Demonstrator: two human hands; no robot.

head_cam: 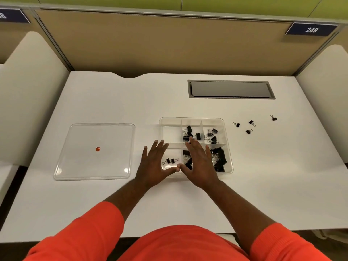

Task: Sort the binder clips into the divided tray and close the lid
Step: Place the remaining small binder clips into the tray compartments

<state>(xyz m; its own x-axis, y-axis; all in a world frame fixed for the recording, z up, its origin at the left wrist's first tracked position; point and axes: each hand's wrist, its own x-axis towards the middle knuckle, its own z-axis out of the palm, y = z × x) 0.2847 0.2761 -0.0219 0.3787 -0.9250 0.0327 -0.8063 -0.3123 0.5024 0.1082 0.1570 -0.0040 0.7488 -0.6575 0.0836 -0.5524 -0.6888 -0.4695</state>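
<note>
While left hand (154,163) and right hand (200,166) are lying spread over the divided tray (192,118) at the desk (169,208) centre, four binder clips (249,131) are sitting toward its right edge, lid (84,164) toward its left.

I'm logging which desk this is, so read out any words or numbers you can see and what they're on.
"249": on the dark blue plate on the partition, far right.
Second dark blue plate, far left: cut off and blurred, unreadable.
No other text visible.
</note>
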